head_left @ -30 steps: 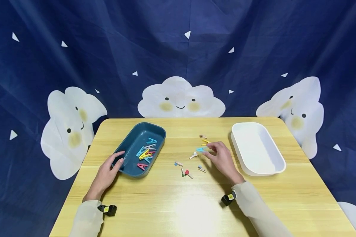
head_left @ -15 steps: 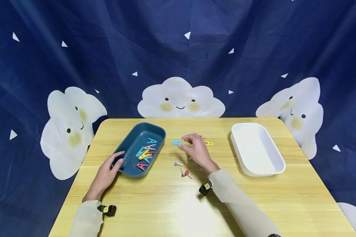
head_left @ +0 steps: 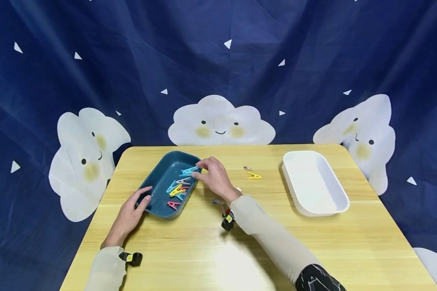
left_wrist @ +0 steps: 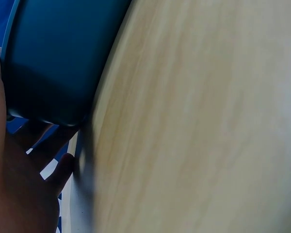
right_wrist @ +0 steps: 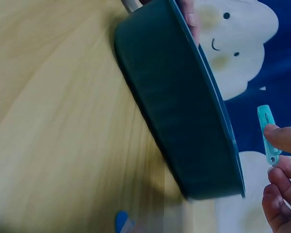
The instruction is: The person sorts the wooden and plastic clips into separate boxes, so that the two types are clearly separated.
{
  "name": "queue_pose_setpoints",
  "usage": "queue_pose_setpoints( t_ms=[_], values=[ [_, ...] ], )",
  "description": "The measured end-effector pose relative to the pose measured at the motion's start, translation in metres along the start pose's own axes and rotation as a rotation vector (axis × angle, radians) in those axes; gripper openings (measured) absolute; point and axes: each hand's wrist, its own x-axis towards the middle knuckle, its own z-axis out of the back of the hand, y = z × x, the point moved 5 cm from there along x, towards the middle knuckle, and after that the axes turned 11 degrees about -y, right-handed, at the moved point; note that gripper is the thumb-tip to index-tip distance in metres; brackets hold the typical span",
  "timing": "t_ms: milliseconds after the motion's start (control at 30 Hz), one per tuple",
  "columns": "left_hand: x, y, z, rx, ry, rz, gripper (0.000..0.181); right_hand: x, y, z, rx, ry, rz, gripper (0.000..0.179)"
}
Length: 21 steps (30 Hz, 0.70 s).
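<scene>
My right hand pinches a light blue clothespin between thumb and fingers, over the right rim of a dark teal bin. The right wrist view shows this clothespin clear of the rim. Inside the bin lie several clothespins, among them a yellow clothespin, a red clothespin and a grey clothespin. My left hand holds the bin's near left corner, fingertips over the rim; in the left wrist view its other fingers lie against the outside.
A yellow clothespin and a small wooden clothespin lie on the wooden table. More small decorated clips lie partly hidden under my right forearm. A white bin stands at the right.
My right hand has picked up the light blue clothespin from the table and carried it left to the teal bin. My left hand has stayed at the bin's corner.
</scene>
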Motion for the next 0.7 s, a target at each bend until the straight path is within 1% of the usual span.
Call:
queue_pose_setpoints(
  t_ms=[200, 333, 467, 700],
  values=[
    [0.000, 0.002, 0.001, 0.001, -0.003, 0.007, 0.057, 0.017, 0.015, -0.020, -0.035, 0.021, 0.021, 0.037],
    [-0.001, 0.003, 0.001, 0.004, -0.004, 0.010, 0.056, 0.024, 0.022, -0.034, -0.087, 0.050, 0.034, 0.038],
    [-0.001, 0.003, 0.000, 0.002, 0.000, 0.007, 0.057, 0.028, 0.022, -0.047, -0.154, 0.078, 0.041, 0.037],
    [-0.001, 0.002, -0.001, -0.003, 0.002, 0.000, 0.057, 0.032, 0.021, -0.056, -0.190, 0.097, 0.049, 0.037]
  ],
)
